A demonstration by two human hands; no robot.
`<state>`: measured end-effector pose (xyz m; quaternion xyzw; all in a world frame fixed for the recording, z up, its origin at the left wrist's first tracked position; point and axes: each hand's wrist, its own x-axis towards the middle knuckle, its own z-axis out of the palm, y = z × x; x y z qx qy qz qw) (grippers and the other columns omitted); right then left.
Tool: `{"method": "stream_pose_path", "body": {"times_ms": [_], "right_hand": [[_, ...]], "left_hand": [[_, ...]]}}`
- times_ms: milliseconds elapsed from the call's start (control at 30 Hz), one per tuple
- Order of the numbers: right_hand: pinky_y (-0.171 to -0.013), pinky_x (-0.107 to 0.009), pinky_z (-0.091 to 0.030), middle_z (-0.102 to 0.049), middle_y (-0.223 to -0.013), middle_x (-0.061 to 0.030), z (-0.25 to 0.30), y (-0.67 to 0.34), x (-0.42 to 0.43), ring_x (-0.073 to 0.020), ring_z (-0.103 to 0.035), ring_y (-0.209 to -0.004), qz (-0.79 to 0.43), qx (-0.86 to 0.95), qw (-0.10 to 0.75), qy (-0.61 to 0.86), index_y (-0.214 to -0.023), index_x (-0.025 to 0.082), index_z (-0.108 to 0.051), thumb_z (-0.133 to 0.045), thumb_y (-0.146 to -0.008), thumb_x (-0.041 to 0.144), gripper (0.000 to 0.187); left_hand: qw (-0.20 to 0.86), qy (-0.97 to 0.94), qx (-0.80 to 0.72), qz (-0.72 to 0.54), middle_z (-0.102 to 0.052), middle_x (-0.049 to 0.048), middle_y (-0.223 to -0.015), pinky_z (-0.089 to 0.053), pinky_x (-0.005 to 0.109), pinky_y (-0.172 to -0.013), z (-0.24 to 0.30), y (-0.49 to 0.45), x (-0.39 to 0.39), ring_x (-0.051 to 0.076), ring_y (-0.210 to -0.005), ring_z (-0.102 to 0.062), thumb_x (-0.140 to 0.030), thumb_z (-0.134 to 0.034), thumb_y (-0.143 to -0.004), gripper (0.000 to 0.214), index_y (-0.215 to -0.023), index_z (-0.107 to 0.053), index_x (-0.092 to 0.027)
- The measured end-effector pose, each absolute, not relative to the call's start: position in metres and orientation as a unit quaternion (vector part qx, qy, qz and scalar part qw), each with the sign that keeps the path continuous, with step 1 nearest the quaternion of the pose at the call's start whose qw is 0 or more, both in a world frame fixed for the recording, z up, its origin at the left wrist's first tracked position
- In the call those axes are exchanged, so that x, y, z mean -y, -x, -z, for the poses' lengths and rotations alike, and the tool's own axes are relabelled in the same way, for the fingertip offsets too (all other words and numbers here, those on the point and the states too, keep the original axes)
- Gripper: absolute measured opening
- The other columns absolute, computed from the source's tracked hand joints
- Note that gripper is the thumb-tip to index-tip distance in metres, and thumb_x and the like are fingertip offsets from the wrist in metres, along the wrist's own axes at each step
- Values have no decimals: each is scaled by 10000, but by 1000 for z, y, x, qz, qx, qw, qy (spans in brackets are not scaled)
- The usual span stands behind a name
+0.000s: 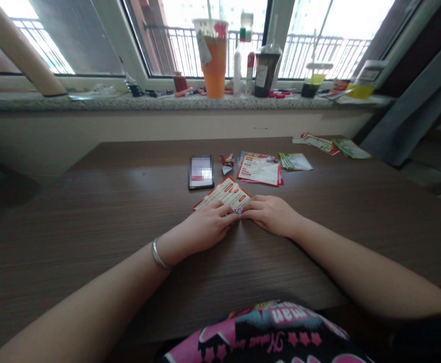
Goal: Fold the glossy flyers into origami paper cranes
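A red-bordered printed paper sheet [225,190] lies turned at an angle on the table. My left hand [213,222] rests over its near left edge, with thumb and fingers closed at the near corner. From the other side, my right hand [266,212] pinches the same corner with its fingertips. The two hands almost touch there, and a small blue-and-white patterned bit shows between them, apparently the sheet's other face. My fingers hide the corner itself. Just beyond the sheet is a small folded colourful paper piece [228,161].
A phone or tablet with a blurred screen [201,172] lies left of the folded piece. To the right are a stack of printed sheets [259,170], green leaflets [295,161] and more leaflets [321,143]. Drink cups [216,60] and bottles line the stone windowsill [160,103].
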<state>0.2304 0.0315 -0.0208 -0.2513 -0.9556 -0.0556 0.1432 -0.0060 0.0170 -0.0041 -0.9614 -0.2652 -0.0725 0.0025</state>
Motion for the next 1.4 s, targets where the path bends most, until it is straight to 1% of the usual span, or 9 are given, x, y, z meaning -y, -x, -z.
{"method": "stream_pose_path", "body": {"times_ms": [133,267,433,667,833,1133,1400], "right_hand": [[-795,-317,-473,-689,-1085,-46,19,-230,-32,-192,-570,-949,64,957,132,251,-1077,222,-666,-461,-952,219,240],[-756,-308,-462,-680,-1096,-36,17,-229,-32,-191,-566,-936,80,956,125,254,-1110,249,-647,-466,-953,229,240],[-743,-298,-444,-674,-1087,-55,15,-230,-32,-187,-567,-918,90,954,104,267,-1034,227,-664,-476,-947,236,208],[-735,-285,-428,-688,-985,-58,9,-243,-36,-180,-597,-880,83,945,77,308,-937,212,-686,-485,-926,225,201],[-735,-275,-419,-685,-947,-38,3,-248,-36,-177,-615,-877,67,940,54,329,-920,211,-677,-501,-904,207,176],[-689,-265,-396,-690,-872,-23,-1,-258,-37,-166,-632,-819,56,925,32,375,-849,219,-685,-528,-862,197,160],[-674,-260,-387,-707,-916,-11,-6,-263,-38,-165,-641,-833,41,919,16,392,-851,233,-699,-534,-839,190,171]], "left_hand": [[3,962,263,73,-609,113,-1090,-446,444,-959,5,5,-17,255,-1035,-524,-190,-437,-920,344,-1231,-582,-169],[12,962,264,73,-609,105,-1070,-450,445,-947,8,5,-18,256,-1029,-519,-187,-433,-919,326,-1204,-591,-166],[23,963,261,65,-603,105,-1057,-448,431,-949,10,6,-18,255,-1022,-513,-190,-428,-923,307,-1175,-600,-151],[28,961,269,58,-595,96,-1038,-455,416,-929,8,4,-16,245,-985,-509,-192,-429,-924,300,-1165,-604,-160],[29,961,269,62,-595,102,-1037,-446,430,-947,9,5,-16,261,-1021,-495,-193,-426,-925,314,-1188,-595,-160],[27,961,267,72,-592,97,-1026,-441,418,-944,13,7,-17,249,-1009,-496,-191,-419,-929,312,-1187,-594,-171],[29,961,267,72,-591,92,-1020,-437,404,-936,12,8,-16,241,-994,-495,-194,-429,-924,309,-1185,-595,-178]]}}
